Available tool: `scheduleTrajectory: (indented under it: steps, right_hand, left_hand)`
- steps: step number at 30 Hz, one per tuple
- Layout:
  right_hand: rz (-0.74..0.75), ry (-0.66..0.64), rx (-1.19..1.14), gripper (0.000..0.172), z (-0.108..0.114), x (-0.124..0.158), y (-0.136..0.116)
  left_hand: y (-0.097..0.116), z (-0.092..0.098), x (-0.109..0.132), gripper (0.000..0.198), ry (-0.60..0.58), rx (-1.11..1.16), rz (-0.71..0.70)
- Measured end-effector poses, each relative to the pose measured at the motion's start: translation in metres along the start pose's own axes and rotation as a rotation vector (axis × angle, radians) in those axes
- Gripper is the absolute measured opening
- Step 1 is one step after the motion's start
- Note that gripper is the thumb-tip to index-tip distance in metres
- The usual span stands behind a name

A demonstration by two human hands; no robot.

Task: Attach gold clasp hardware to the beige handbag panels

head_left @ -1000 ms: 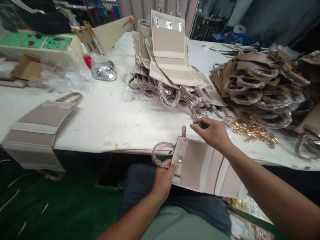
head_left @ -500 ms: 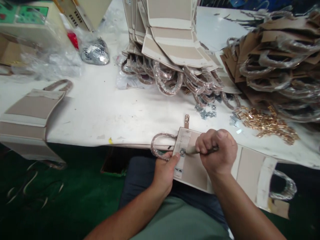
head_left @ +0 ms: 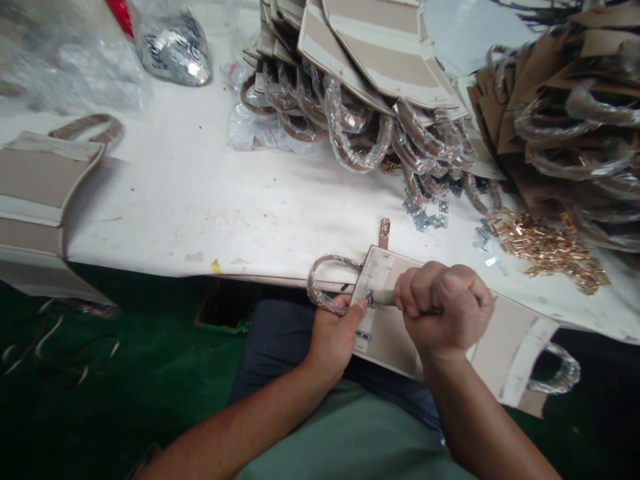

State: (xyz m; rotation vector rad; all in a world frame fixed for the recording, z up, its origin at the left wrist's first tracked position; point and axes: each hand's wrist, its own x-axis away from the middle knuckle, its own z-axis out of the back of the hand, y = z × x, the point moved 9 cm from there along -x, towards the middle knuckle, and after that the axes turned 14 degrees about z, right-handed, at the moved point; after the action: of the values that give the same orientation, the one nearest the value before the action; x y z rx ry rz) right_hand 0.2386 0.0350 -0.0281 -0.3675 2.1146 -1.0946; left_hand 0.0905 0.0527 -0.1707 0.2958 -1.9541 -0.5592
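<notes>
A beige handbag panel [head_left: 395, 337] lies flat across my lap and against the table's front edge. A plastic-wrapped handle [head_left: 316, 277] loops from its left end. My left hand [head_left: 336, 337] pinches that end, thumb on top beside a small square metal plate [head_left: 370, 298]. My right hand [head_left: 445, 307] is a fist round a hand tool with a pale end [head_left: 384, 297], which points left at the plate. Most of the tool is hidden in the fist, so its kind is unclear. A slotted metal piece [head_left: 364, 337] sits lower on the panel.
Stacked bag panels [head_left: 380, 53] with wrapped handles stand at the back. Brown pieces [head_left: 555, 93] are piled at right. Gold metal fittings [head_left: 550, 247] and small square plates [head_left: 425, 217] lie loose on the table [head_left: 225, 187]. Another panel [head_left: 40, 180] overhangs the left edge.
The view has shifted downward and closer to the table. My right hand keeps its fist on the tool, whose pale end stays by the metal plate. My left hand holds the same spot.
</notes>
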Motion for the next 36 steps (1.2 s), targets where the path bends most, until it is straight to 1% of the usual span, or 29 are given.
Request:
scheduleTrajectory:
  steps: [2,4,6,7,9,11,13,16,17,19,23,25,26,29,31,33,36]
  right_hand:
    - [0.053,-0.101,0.082,0.035,-0.011,0.005,-0.004]
    - [0.083,-0.246,0.195,0.035,-0.025,0.008,-0.006]
    - [0.025,-0.365,0.306,0.040,-0.035,0.006,-0.001]
    - [-0.022,-0.387,0.352,0.043,-0.036,0.002,0.002]
    - [-0.110,-0.384,0.429,0.047,-0.038,-0.009,0.007]
    - [-0.150,-0.407,0.472,0.048,-0.048,-0.020,0.010]
    - [-0.173,-0.512,0.482,0.047,-0.067,-0.024,0.015]
    - [-0.218,-0.678,0.471,0.046,-0.091,-0.018,0.026]
    - [-0.226,-0.711,0.473,0.045,-0.094,-0.015,0.029]
    - [-0.227,-0.744,0.486,0.044,-0.094,-0.011,0.032]
    - [-0.191,-0.762,0.449,0.048,-0.076,-0.006,0.026]
    - [-0.143,-0.719,0.380,0.049,-0.067,-0.007,0.016]
    - [-0.109,-0.668,0.333,0.049,-0.062,-0.010,0.009]
    - [0.040,-0.449,0.160,0.046,-0.048,-0.019,-0.019]
    - [0.126,-0.366,0.106,0.049,-0.041,-0.017,-0.031]
    - [0.124,-0.340,0.147,0.052,-0.034,-0.011,-0.028]
    - [0.030,-0.311,0.180,0.046,-0.022,0.001,-0.011]
  left_hand:
    - [0.004,-0.002,0.002,0.033,-0.008,-0.021,-0.027]
    - [0.010,-0.004,0.004,0.033,-0.021,-0.039,-0.082]
    - [0.015,-0.005,0.007,0.033,-0.034,-0.038,-0.128]
    - [0.015,-0.005,0.007,0.032,-0.039,-0.031,-0.134]
    - [0.014,-0.005,0.007,0.030,-0.043,-0.014,-0.124]
    - [0.012,-0.004,0.007,0.027,-0.041,-0.002,-0.125]
    - [0.012,-0.003,0.007,0.027,-0.037,0.010,-0.146]
    - [0.014,-0.003,0.008,0.028,-0.034,0.019,-0.190]
    - [0.015,-0.003,0.008,0.028,-0.036,0.020,-0.201]
    - [0.016,-0.004,0.010,0.028,-0.049,0.034,-0.207]
    - [0.018,-0.005,0.013,0.027,-0.055,0.084,-0.195]
    - [0.017,-0.004,0.013,0.027,-0.043,0.081,-0.183]
    - [0.016,-0.004,0.013,0.027,-0.038,0.075,-0.170]
    - [0.010,-0.003,0.010,0.027,-0.031,0.064,-0.129]
    - [0.008,-0.005,0.008,0.030,-0.042,0.064,-0.124]
    - [0.007,-0.005,0.008,0.031,-0.037,0.070,-0.138]
    - [0.007,-0.003,0.007,0.031,-0.012,0.063,-0.140]
